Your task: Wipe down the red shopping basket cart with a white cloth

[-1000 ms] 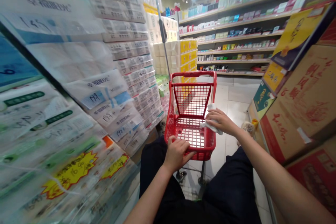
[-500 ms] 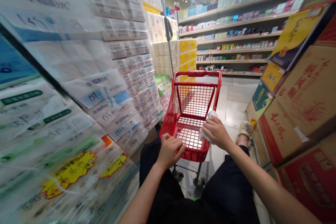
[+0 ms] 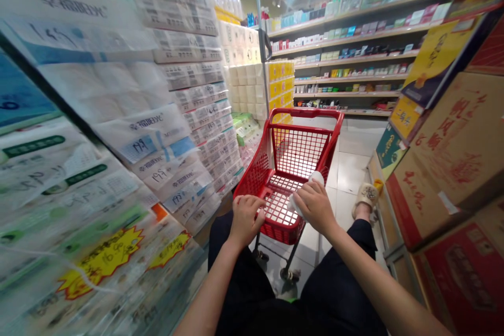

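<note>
A red plastic shopping cart [image 3: 289, 228] stands right in front of me, with a grid basket and its handle at the far end. My left hand [image 3: 246, 218] is curled over the near left corner of the basket rim. On the near right part of the rim, my right hand [image 3: 315, 205] is closed round a crumpled white cloth [image 3: 316, 177], pressing it against the rim. Parts of the cloth stick out above and left of the fingers; the rest is hidden under the palm. The basket floor shows through its grid.
Stacked tissue packs [image 3: 157, 168] rise close on my left beside a glass door edge with a dark handle [image 3: 265, 44]. Cardboard boxes [image 3: 457, 152] are piled on the right, near my foot in a beige clog [image 3: 366, 194]. Stocked shelves [image 3: 354, 55] line the back.
The cart has turned slightly, its handle end shifting right and its near end left. My right hand has moved left with the cloth; my left hand has shifted a little left with the rim.
</note>
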`<action>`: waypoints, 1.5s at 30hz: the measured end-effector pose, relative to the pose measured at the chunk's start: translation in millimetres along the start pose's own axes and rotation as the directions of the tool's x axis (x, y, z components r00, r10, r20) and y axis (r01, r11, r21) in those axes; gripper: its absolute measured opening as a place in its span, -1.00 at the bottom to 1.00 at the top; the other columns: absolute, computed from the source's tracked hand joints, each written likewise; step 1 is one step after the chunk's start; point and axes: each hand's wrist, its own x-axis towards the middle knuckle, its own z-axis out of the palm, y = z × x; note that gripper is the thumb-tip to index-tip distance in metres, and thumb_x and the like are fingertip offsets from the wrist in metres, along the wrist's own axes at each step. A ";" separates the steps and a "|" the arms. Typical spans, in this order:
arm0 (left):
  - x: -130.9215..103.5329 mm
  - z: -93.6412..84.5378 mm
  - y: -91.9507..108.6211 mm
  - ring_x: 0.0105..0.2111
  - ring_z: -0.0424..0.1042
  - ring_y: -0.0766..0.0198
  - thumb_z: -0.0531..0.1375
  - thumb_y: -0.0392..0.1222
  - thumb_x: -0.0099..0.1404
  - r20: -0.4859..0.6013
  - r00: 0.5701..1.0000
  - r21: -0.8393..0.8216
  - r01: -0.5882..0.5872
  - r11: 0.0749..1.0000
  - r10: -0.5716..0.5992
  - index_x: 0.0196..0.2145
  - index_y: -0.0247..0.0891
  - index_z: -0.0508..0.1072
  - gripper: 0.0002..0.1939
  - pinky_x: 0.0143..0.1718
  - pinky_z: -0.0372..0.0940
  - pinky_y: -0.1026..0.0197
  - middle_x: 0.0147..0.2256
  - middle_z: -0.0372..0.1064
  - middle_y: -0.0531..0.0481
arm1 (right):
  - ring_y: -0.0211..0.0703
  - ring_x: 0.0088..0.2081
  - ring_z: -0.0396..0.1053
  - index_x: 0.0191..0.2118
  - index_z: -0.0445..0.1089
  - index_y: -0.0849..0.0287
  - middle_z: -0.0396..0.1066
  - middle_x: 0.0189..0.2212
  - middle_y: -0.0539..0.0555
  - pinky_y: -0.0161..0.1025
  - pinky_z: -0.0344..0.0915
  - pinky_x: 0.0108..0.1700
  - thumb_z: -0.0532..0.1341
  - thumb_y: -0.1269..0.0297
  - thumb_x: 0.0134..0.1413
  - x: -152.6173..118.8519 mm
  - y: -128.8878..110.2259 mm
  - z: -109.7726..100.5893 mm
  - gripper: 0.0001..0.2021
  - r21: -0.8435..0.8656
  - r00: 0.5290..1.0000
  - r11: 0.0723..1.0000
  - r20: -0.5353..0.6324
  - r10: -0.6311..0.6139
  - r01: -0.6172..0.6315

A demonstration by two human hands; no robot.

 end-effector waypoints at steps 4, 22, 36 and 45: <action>-4.6 2.2 3.2 -0.11 0.28 0.19 -0.05 -0.30 0.35 -0.035 0.998 0.011 0.055 0.998 -0.055 -0.24 -0.14 0.43 -0.73 0.24 -0.08 -0.07 -0.23 0.37 0.02 | -0.12 -0.09 0.23 -0.41 0.34 0.09 0.36 -0.37 0.02 -0.03 -0.08 0.26 0.02 0.19 0.30 -0.4 -9.8 3.0 -0.72 -0.026 1.000 1.000 -0.005 0.002 -0.002; -17.4 9.4 20.4 -0.12 0.25 0.13 0.25 0.01 0.17 0.052 0.997 -0.040 -0.062 0.997 0.064 -0.36 -0.18 0.35 -0.76 0.28 -0.22 -0.19 -0.24 0.31 -0.01 | -0.03 -0.04 0.24 -0.19 0.34 0.05 0.40 -0.24 0.07 0.06 -0.11 0.26 0.11 0.09 0.23 -31.0 -58.4 7.2 -0.82 0.088 0.977 0.980 0.106 -0.186 0.177; -13.0 9.4 22.6 -0.15 0.24 0.16 0.27 0.13 0.18 0.047 0.998 -0.040 -0.049 0.998 0.051 -0.37 -0.19 0.34 -0.66 0.28 -0.28 -0.24 -0.27 0.31 0.01 | -0.09 -0.09 0.30 -0.23 0.37 0.06 0.43 -0.24 0.04 0.00 -0.05 0.24 0.01 0.07 0.30 24.6 48.9 -9.3 -0.73 0.000 1.000 1.000 0.028 0.002 -0.002; -4.2 6.7 9.4 -0.09 0.25 0.13 0.30 0.11 0.13 0.048 0.997 -0.031 -0.063 0.998 0.064 -0.40 -0.18 0.35 -0.67 0.30 -0.36 -0.26 -0.27 0.31 0.02 | -0.06 -0.12 0.22 -0.29 0.31 0.09 0.37 -0.31 0.08 0.00 -0.04 0.20 0.02 0.15 0.29 -4.3 -40.6 12.0 -0.79 -0.053 0.992 0.991 0.046 -0.120 0.122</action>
